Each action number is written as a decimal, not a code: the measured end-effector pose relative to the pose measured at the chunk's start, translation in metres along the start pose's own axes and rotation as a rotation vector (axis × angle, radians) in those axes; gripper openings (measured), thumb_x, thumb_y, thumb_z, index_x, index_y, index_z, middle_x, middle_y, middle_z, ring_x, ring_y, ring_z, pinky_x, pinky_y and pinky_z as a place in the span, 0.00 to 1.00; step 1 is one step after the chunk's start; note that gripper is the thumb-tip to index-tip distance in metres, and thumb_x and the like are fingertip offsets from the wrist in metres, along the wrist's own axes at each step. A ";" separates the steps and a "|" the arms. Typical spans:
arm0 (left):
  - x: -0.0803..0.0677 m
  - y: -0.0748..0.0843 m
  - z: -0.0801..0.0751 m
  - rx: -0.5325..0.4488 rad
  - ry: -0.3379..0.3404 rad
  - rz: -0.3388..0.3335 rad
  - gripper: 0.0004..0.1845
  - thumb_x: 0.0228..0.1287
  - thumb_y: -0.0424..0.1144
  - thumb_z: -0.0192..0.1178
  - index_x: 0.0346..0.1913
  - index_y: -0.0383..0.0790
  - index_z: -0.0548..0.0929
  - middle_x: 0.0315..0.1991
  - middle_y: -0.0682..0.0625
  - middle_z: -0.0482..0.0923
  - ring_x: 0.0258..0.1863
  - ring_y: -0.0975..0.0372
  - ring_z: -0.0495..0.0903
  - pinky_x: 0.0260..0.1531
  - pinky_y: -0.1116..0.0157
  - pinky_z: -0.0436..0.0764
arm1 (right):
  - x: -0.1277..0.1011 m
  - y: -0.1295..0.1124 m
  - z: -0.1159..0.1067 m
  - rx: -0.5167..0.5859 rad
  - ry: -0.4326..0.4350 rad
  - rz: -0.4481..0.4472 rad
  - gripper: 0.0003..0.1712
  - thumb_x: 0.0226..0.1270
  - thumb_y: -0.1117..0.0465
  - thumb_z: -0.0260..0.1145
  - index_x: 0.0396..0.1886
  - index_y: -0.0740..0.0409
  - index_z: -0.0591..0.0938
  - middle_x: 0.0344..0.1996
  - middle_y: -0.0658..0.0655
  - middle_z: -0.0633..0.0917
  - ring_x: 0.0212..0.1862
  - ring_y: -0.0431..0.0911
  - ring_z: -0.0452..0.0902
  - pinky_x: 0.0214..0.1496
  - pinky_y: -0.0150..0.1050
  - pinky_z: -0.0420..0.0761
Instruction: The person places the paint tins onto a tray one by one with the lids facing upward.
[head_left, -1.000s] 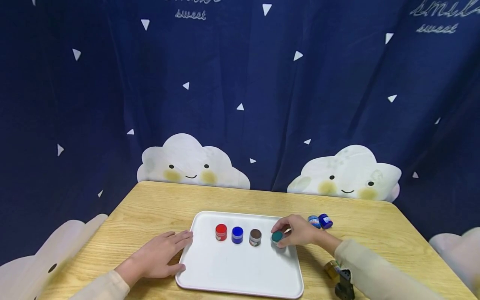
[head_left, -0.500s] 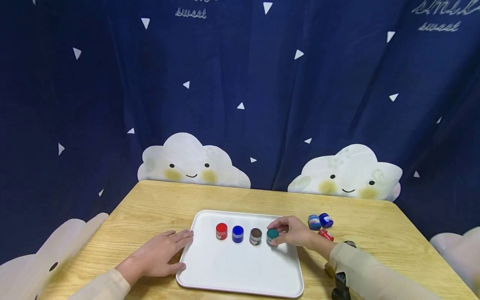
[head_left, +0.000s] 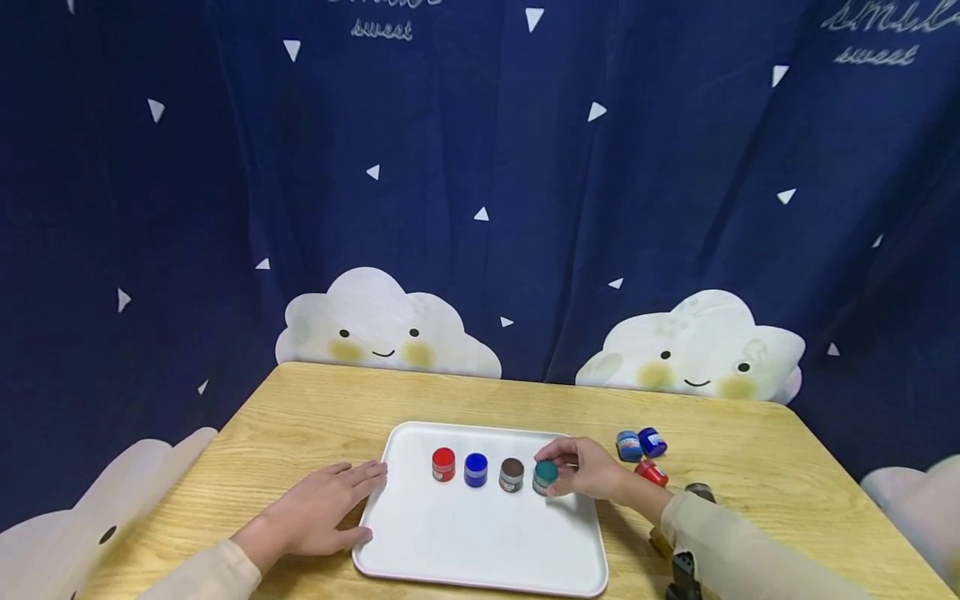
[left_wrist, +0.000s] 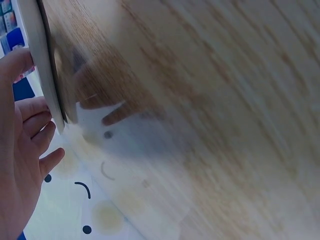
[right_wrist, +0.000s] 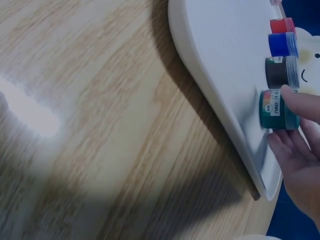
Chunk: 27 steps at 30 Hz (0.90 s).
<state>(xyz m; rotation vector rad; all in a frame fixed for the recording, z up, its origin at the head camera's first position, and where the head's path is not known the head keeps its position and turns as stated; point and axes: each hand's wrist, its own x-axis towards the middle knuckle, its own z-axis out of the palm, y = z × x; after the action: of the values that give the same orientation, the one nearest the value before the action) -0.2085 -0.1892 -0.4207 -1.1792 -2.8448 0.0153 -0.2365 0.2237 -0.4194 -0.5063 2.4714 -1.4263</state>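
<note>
On the white tray (head_left: 480,550) a row of small paint jars stands upright: a red jar (head_left: 443,465), a blue jar (head_left: 476,470), a brown jar (head_left: 512,475) and a green jar (head_left: 545,477) at the right end. My right hand (head_left: 588,471) holds the green jar between thumb and fingers; the right wrist view shows its label (right_wrist: 272,103) and the thumb at the lid. My left hand (head_left: 318,508) lies at the tray's left edge with fingers extended, fingertips on the rim.
Right of the tray on the wooden table (head_left: 315,408) lie a light-blue jar (head_left: 628,446), a dark-blue jar (head_left: 652,442) and a red jar (head_left: 651,473). More jars are partly hidden by the right sleeve (head_left: 750,550). A dark curtain (head_left: 480,167) hangs behind.
My right hand has shifted a little left with the green jar, bringing it closer to the brown jar. The left hand has stayed at the tray edge.
</note>
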 end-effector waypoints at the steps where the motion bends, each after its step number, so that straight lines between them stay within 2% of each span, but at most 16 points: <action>1: 0.000 0.000 0.000 -0.003 -0.002 0.001 0.36 0.60 0.56 0.59 0.66 0.37 0.72 0.68 0.46 0.70 0.67 0.57 0.71 0.63 0.51 0.74 | -0.001 0.000 -0.001 -0.008 0.000 -0.006 0.28 0.44 0.71 0.76 0.49 0.70 0.80 0.46 0.64 0.84 0.45 0.43 0.79 0.50 0.26 0.81; 6: 0.000 0.001 0.000 -0.014 -0.014 -0.003 0.36 0.60 0.57 0.58 0.66 0.38 0.71 0.68 0.47 0.70 0.67 0.57 0.70 0.62 0.50 0.74 | -0.007 -0.005 -0.008 -0.054 0.002 -0.063 0.29 0.48 0.70 0.75 0.51 0.74 0.78 0.49 0.71 0.82 0.51 0.53 0.81 0.57 0.41 0.82; 10: 0.001 0.000 0.000 -0.017 -0.008 -0.008 0.36 0.61 0.56 0.58 0.67 0.38 0.71 0.68 0.47 0.70 0.67 0.57 0.71 0.63 0.51 0.74 | -0.015 -0.011 -0.016 -0.160 0.008 -0.084 0.23 0.52 0.68 0.73 0.48 0.72 0.79 0.45 0.68 0.84 0.49 0.56 0.82 0.51 0.39 0.85; 13: 0.000 0.000 0.000 -0.018 -0.006 -0.014 0.36 0.60 0.56 0.58 0.67 0.38 0.71 0.68 0.47 0.70 0.67 0.57 0.71 0.63 0.51 0.74 | -0.023 -0.014 -0.022 -0.268 0.010 -0.086 0.19 0.53 0.66 0.72 0.45 0.68 0.81 0.40 0.63 0.85 0.43 0.52 0.83 0.43 0.31 0.85; 17: 0.000 -0.001 0.000 -0.015 -0.005 -0.015 0.36 0.60 0.57 0.58 0.67 0.38 0.70 0.68 0.47 0.70 0.67 0.57 0.71 0.63 0.51 0.74 | -0.035 -0.016 -0.030 -0.417 0.019 -0.133 0.15 0.54 0.64 0.72 0.41 0.66 0.82 0.35 0.59 0.86 0.36 0.44 0.83 0.36 0.26 0.83; 23: 0.000 -0.002 0.003 -0.017 0.000 -0.008 0.36 0.61 0.58 0.58 0.67 0.38 0.71 0.68 0.47 0.70 0.67 0.57 0.71 0.63 0.51 0.74 | -0.056 -0.016 -0.043 -0.601 0.065 -0.222 0.14 0.53 0.63 0.74 0.36 0.65 0.82 0.29 0.56 0.85 0.30 0.39 0.81 0.30 0.27 0.81; 27: -0.001 -0.002 0.004 -0.017 0.006 -0.006 0.36 0.61 0.57 0.57 0.67 0.38 0.71 0.69 0.47 0.70 0.67 0.57 0.71 0.63 0.51 0.74 | -0.065 -0.015 -0.055 -0.667 0.099 -0.223 0.14 0.52 0.61 0.74 0.36 0.65 0.82 0.28 0.55 0.84 0.28 0.36 0.78 0.28 0.28 0.80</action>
<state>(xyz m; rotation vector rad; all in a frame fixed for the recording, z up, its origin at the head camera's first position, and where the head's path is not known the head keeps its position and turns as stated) -0.2093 -0.1909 -0.4246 -1.1721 -2.8487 -0.0121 -0.1951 0.2871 -0.3766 -0.8727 3.0253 -0.6548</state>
